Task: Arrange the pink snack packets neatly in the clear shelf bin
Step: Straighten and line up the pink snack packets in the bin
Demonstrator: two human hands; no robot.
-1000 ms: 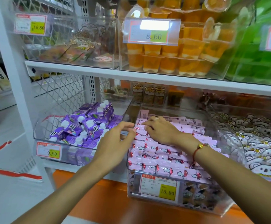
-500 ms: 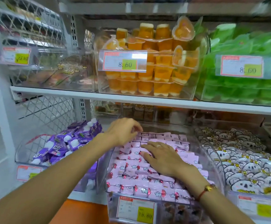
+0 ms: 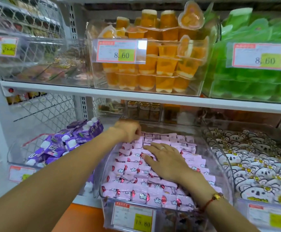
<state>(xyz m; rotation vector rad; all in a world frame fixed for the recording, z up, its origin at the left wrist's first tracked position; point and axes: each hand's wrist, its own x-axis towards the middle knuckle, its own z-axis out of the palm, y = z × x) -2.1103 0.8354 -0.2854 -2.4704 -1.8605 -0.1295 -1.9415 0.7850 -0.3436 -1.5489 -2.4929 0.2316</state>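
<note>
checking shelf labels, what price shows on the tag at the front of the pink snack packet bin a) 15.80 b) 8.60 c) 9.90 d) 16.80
a: the price tag clipped to the front of the clear bin holding the pink snack packets reads 15.80 on its yellow patch.

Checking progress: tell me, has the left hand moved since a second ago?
Yes. The left hand went from the clear bin's left wall to its back-left corner, over the pink packets.

Price tags: orange-cup bin tag (image 3: pixel 121 51) 8.60; pink-packet bin tag (image 3: pixel 134 218) 15.80
</note>
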